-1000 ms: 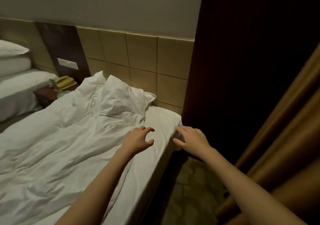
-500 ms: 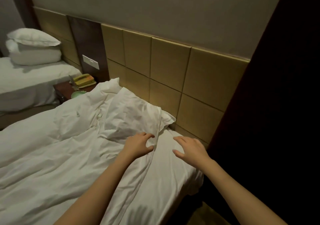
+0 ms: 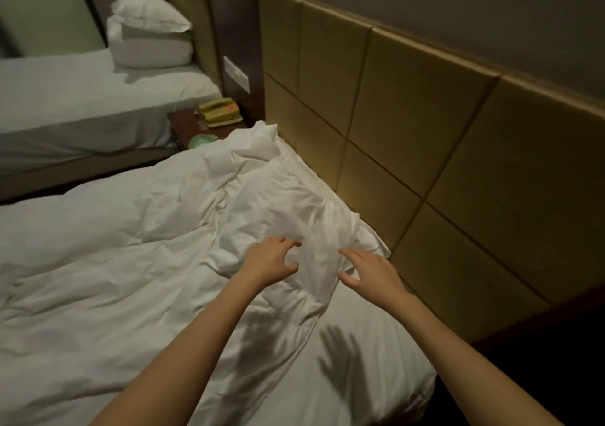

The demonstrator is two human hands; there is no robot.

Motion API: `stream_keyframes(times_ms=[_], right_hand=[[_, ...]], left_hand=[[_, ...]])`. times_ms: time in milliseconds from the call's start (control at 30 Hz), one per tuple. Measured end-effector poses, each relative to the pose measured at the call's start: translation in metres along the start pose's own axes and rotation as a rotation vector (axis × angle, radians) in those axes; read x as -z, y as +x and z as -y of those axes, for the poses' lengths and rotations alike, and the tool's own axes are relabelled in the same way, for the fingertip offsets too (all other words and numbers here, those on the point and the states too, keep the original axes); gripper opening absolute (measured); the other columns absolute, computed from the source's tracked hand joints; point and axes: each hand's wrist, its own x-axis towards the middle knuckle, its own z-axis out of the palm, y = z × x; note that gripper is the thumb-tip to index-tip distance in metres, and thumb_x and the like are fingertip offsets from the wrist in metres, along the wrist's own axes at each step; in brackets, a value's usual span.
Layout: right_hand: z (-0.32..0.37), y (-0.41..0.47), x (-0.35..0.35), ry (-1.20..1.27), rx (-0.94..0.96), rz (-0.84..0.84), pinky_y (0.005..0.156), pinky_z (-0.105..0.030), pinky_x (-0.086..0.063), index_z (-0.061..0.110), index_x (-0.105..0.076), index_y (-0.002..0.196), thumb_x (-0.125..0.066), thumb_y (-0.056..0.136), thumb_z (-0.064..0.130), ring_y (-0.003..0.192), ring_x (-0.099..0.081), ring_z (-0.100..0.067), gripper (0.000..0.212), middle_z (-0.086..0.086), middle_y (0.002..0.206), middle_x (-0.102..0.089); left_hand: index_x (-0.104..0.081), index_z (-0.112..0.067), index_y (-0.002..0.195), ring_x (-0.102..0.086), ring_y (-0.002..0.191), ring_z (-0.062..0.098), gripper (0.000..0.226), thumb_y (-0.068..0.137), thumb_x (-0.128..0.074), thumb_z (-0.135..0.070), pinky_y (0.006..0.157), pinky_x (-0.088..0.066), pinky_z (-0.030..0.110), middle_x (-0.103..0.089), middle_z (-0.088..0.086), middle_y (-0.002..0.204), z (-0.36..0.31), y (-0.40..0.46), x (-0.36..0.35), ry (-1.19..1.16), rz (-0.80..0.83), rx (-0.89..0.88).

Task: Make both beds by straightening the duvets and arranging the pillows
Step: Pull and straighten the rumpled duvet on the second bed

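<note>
Reaching for the pillow [image 3: 294, 209] at the head of the near bed [image 3: 376, 376] is judged to be the step in hand. Your left hand [image 3: 269, 263] hovers with fingers spread and slightly curled, holding nothing; your right hand [image 3: 371, 270] hovers alongside, fingers straight and apart, also holding nothing. Whether either hand touches the cloth cannot be told; the shadows cast on the sheet nearer you suggest both are above it.

Procedure, as advised:
1. Lower both hands together onto the near end of the pillow.
2. Take hold of the pillow body, not only its loose case, one hand at each side.
3. Lift it free of the duvet [image 3: 114, 261] before moving it, so that the duvet does not drag along.
4. Set it flat and square against the headboard [image 3: 409, 114].

Position of the pillow: it lies directly ahead of both hands, its near end under and between the fingertips, its length running away from you along the headboard, which stands to the right of your right hand. The crumpled duvet lies to the left of your left hand and beneath that forearm, its bunched upper edge pressed against the pillow's left side. Bare sheet shows below your right forearm.

The far bed [image 3: 82, 98], well beyond your left hand, carries two stacked pillows [image 3: 150, 32] and appears already made.
</note>
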Motion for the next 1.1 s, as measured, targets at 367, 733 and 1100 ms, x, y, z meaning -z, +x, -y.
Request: stream_keyframes(times_ms=[367,733,1100], right_hand=[[-0.081,0.187,-0.023,0.010,0.178,0.170,0.110,-0.031,-0.024,0.027,-0.027,0.148,-0.041,0.096,0.051,0.140,-0.028,-0.012,0.058,0.006,0.154,-0.030],[-0.066,0.295,-0.056,0.382,0.109,0.221,0.117,-0.046,-0.017,0.028,-0.023,0.149,-0.051,0.082,0.068,0.138,-0.034,-0.022,0.083,0.002,0.152,-0.034],[-0.098,0.205,-0.063,0.290,-0.168,0.228,0.084,-0.034,-0.043,0.025,-0.034,0.133,-0.046,0.080,0.074,0.110,-0.059,-0.029,0.073,-0.005,0.126,-0.059]], left_hand=[[-0.058,-0.024,0.127,-0.052,0.121,0.029,0.059,0.077,-0.038,-0.050,0.098,-0.041,0.042,-0.052,0.008,0.136,0.021,0.139,-0.032,-0.112,-0.397,0.161],[-0.029,-0.048,0.141,-0.026,0.138,0.030,0.060,0.087,-0.051,-0.059,0.111,-0.026,0.051,-0.025,0.010,0.151,0.079,0.218,-0.015,-0.226,-0.370,0.410],[-0.043,-0.041,0.130,-0.053,0.092,0.019,0.045,0.089,-0.050,-0.057,0.077,-0.043,0.032,-0.044,-0.002,0.104,0.028,0.204,-0.043,-0.288,-0.228,0.187]])
